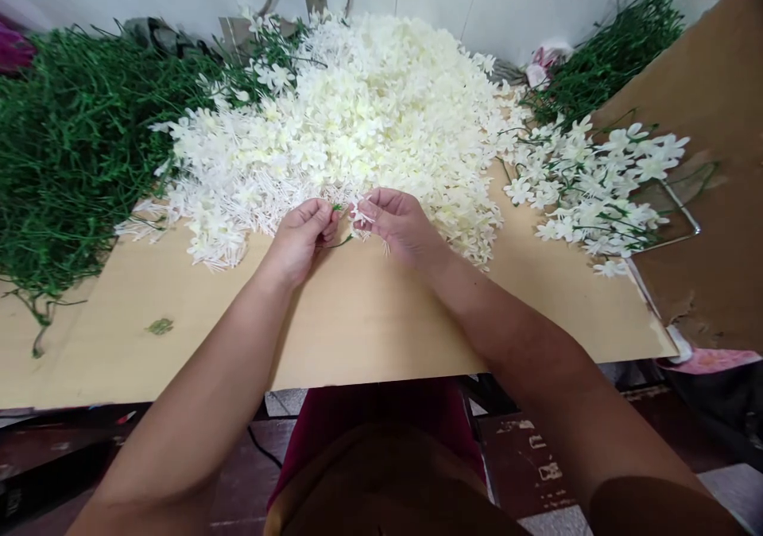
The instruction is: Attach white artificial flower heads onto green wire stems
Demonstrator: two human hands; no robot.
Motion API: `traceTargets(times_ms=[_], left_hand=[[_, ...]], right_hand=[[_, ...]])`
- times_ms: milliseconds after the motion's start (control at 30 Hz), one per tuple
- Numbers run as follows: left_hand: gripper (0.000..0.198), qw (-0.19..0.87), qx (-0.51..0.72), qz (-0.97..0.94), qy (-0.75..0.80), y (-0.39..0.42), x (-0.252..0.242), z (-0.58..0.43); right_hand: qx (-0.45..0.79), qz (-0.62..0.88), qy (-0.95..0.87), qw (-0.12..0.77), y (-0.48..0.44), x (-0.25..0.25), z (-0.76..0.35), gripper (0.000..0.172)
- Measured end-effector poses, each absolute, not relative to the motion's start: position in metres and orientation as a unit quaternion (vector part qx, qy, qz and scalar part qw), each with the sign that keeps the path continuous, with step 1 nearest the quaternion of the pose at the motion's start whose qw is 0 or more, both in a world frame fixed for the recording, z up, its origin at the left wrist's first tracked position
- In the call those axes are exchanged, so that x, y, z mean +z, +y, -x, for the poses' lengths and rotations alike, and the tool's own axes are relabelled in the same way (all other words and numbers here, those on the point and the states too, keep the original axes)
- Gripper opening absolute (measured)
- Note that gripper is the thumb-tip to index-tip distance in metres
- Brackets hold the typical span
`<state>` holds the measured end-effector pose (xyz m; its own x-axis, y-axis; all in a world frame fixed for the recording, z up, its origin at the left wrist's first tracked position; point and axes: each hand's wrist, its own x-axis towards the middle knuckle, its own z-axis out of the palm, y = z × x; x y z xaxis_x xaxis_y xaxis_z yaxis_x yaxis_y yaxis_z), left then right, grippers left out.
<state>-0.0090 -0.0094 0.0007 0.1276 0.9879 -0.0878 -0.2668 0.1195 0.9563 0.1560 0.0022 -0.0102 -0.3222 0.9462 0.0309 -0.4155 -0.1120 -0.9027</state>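
Left hand: (307, 232) fingers pinched narrow on a thin green stem (337, 207), tip poking out toward the other hand
Right hand: (396, 222) also a tight pinch, got a white artificial-looking blossom (362, 216) in the fingertips
Where it's at: both pieces just above the tan board (381, 321), right at the near edge of the loose blossom heap (387, 106)
Step in hand: pretty sure it's matching stem tip to blossom; can't tell if they touch
Next move calls for: steady left, right lining up the blossom's base and pushing gently, imo
Stems: big green stem pile (77, 138) over left
Sprigs: stemmed white sprigs (596, 186) off right
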Motion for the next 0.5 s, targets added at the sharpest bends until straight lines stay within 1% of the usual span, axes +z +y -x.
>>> traceTargets(times_ms=[233, 500], left_hand=[[0.042, 0.602, 0.503, -0.466, 0.410, -0.0105, -0.0050, 0.0025], [0.043, 0.593, 0.498, -0.480, 0.412, -0.0115, -0.0067, 0.0025]], right_hand=[[0.717, 0.311, -0.371, 0.502, 0.0013, -0.0116, -0.1476, 0.046], [0.730, 0.304, -0.357, 0.497, 0.0001, -0.0133, -0.1462, 0.045]])
